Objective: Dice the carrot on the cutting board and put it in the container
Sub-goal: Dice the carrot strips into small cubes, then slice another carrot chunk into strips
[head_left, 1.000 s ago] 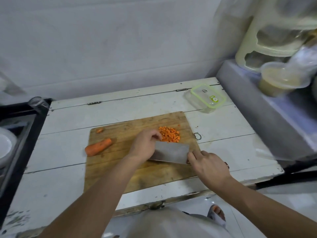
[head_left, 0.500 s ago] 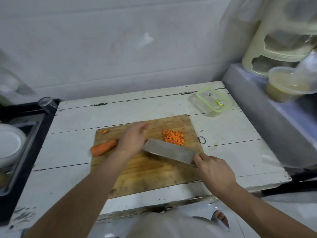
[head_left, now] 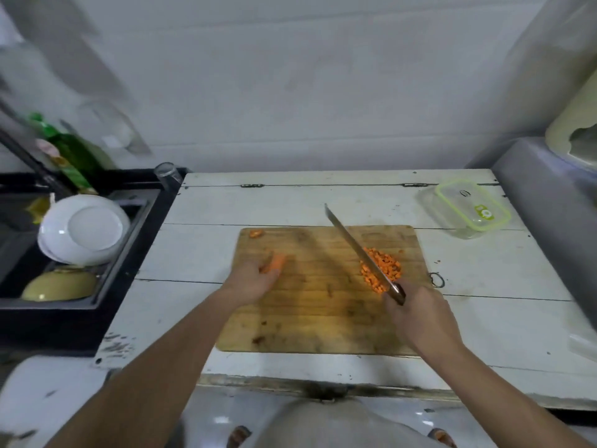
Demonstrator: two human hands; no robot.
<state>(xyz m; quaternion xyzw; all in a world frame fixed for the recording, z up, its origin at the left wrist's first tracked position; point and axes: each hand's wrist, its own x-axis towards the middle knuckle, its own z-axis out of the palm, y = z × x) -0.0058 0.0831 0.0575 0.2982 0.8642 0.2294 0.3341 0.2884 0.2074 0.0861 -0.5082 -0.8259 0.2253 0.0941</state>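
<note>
The left hand (head_left: 255, 279) has its fingers curled over the uncut carrot piece (head_left: 275, 264) on the cutting board (head_left: 310, 318), holding it down. The right hand (head_left: 416, 313) grips the handle of the knife (head_left: 358, 245), whose blade slants up and away, edge-on. Just beyond the right fingers lies the heap of diced carrot (head_left: 382, 268). A small carrot end (head_left: 256, 233) sits past the left fingers at the board's far corner. Far right of the knife stands the container (head_left: 468, 206), lidded, on the white table (head_left: 484, 286).

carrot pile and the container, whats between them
In the head view, only bare surface: the back right corner of the cutting board, then white table. Nothing stands between the diced carrot pile and the closed container.
</note>
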